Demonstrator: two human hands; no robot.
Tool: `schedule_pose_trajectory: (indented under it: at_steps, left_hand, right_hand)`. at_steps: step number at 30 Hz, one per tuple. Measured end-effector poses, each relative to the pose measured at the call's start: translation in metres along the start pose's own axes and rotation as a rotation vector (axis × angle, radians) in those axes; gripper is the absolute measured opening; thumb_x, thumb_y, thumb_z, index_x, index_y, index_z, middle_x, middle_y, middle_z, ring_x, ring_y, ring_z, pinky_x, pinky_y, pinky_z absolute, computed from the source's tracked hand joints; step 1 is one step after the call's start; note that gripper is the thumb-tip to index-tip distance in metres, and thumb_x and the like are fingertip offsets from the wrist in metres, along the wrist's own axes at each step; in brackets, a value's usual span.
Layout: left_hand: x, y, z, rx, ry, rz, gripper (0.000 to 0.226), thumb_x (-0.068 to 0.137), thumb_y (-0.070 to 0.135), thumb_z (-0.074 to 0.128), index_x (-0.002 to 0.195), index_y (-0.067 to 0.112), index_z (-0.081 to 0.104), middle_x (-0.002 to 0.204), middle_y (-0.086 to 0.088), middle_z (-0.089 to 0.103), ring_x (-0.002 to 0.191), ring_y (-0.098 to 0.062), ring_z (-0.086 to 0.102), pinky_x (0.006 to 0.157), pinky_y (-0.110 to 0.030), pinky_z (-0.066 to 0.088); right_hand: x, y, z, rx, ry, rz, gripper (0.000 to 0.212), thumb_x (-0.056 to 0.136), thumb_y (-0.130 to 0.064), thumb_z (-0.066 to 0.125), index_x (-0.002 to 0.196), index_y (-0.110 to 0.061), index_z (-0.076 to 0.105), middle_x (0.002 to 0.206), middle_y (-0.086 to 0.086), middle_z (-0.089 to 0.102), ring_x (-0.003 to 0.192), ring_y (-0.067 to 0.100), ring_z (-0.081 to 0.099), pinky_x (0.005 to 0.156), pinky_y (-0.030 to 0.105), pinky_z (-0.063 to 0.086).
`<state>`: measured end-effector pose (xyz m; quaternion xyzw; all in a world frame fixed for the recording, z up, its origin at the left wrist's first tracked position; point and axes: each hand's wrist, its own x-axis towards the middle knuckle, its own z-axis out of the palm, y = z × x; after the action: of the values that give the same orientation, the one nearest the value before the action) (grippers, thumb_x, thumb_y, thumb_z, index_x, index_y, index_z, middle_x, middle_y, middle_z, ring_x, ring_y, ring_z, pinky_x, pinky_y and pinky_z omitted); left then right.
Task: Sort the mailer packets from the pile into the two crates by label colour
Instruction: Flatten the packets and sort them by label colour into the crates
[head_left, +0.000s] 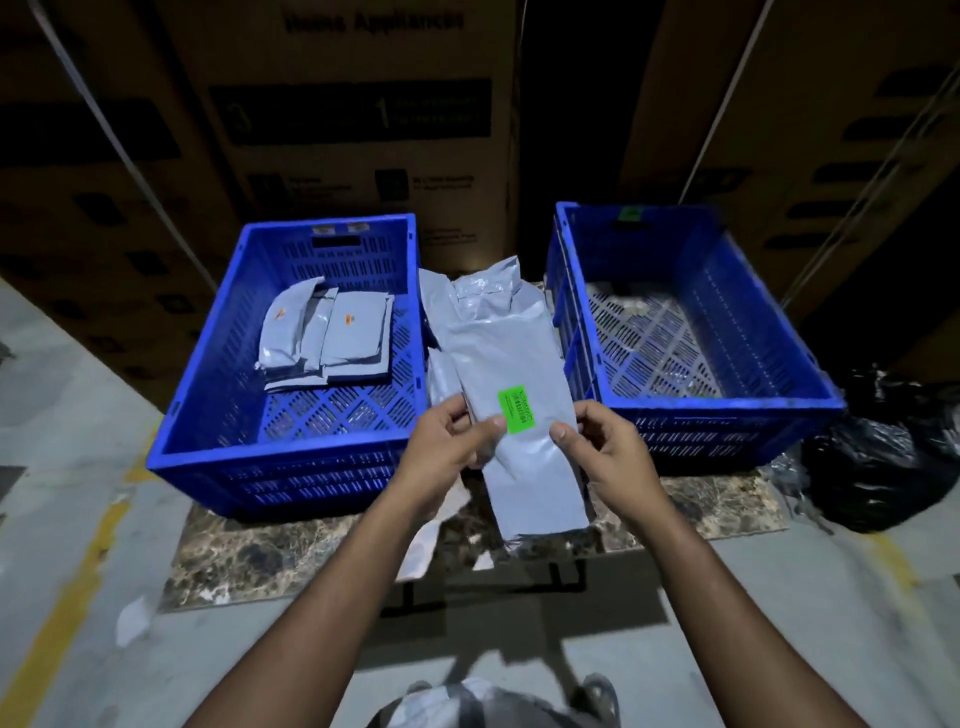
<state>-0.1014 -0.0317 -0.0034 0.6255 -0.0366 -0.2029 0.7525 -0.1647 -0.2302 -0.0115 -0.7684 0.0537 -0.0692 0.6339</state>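
I hold a long grey mailer packet (524, 457) with a bright green label (516, 410) above the low marble table. My left hand (447, 447) pinches its left edge, thumb beside the label. My right hand (602, 452) pinches its right edge. Behind it, between the crates, lies the pile of grey packets (480, 306). The left blue crate (208, 415) holds several grey packets with orange labels (332, 332) and carries orange tags on its far rim. The right blue crate (737, 410) has a green tag on its far rim, and no packets show in it.
Both crates stand on a low marble-topped table (291, 551). Tall cardboard boxes (363, 104) close off the back. Black plastic bags (883, 457) lie right of the table. Yellow floor lines (67, 613) run along the concrete at left. More grey packets (467, 701) sit at the bottom edge.
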Motion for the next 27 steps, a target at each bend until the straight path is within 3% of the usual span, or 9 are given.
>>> schedule_pose_trajectory:
  at_steps: [3,7,11,13,17,22,27]
  left_hand:
    - [-0.001,0.008,-0.004,0.028,-0.044,0.039,0.027,0.091,0.002,0.068,0.116,0.011,0.068,0.112,-0.008,0.075,0.106,-0.027,0.071,0.089,-0.043,0.057]
    - [0.015,0.024,-0.008,0.0,-0.052,0.083,0.026,0.089,0.005,0.071,0.115,0.008,0.069,0.112,-0.009,0.075,0.105,-0.029,0.072,0.087,-0.042,0.058]
    - [0.041,0.034,0.015,-0.001,-0.065,0.073,0.022,0.087,0.005,0.073,0.109,0.008,0.071,0.105,-0.011,0.076,0.099,-0.029,0.073,0.087,-0.042,0.058]
    - [0.062,0.037,0.032,-0.002,-0.071,0.069,0.021,0.087,0.007,0.073,0.107,0.008,0.072,0.102,-0.012,0.077,0.094,-0.027,0.074,0.086,-0.039,0.059]
    - [0.114,0.042,0.066,0.021,-0.066,0.054,0.039,0.088,0.014,0.075,0.125,0.007,0.064,0.103,-0.016,0.076,0.093,-0.029,0.073,0.085,-0.04,0.058]
    - [0.168,0.036,0.093,0.158,0.017,0.05,0.035,0.092,0.017,0.07,0.126,0.017,0.062,0.098,-0.009,0.077,0.085,-0.022,0.074,0.078,-0.032,0.058]
    - [0.205,0.015,0.096,0.237,0.163,-0.031,0.034,0.092,0.017,0.07,0.125,0.017,0.064,0.095,-0.005,0.077,0.084,-0.021,0.073,0.067,-0.023,0.055]
  right_hand:
    - [0.003,-0.016,0.007,0.087,0.036,0.045,0.017,0.094,-0.025,0.069,0.108,-0.016,0.068,0.093,0.012,0.072,0.088,0.028,0.072,0.074,0.043,0.057]
    - [0.0,-0.032,0.009,0.093,0.023,0.072,0.028,0.093,-0.028,0.07,0.119,-0.022,0.065,0.101,0.008,0.074,0.096,0.025,0.072,0.081,0.042,0.057]
    - [0.011,-0.043,-0.003,0.17,0.113,0.12,0.032,0.095,-0.008,0.065,0.126,-0.011,0.058,0.112,0.009,0.074,0.099,0.026,0.073,0.081,0.038,0.06]
    - [0.027,-0.048,-0.019,0.152,0.173,0.125,0.035,0.095,-0.007,0.065,0.128,-0.013,0.056,0.113,0.008,0.073,0.098,0.025,0.073,0.082,0.04,0.06]
    - [0.081,-0.05,-0.072,0.123,0.273,0.099,0.036,0.095,-0.006,0.065,0.128,-0.013,0.055,0.11,0.006,0.074,0.097,0.022,0.073,0.081,0.037,0.06]
    - [0.179,-0.025,-0.152,0.045,0.366,0.165,0.032,0.096,-0.008,0.064,0.127,-0.013,0.056,0.11,0.009,0.072,0.097,0.023,0.071,0.081,0.041,0.059]
    - [0.275,0.047,-0.193,-0.148,0.317,0.336,0.032,0.092,-0.011,0.068,0.123,-0.009,0.062,0.113,0.011,0.07,0.097,0.027,0.068,0.09,0.046,0.056]
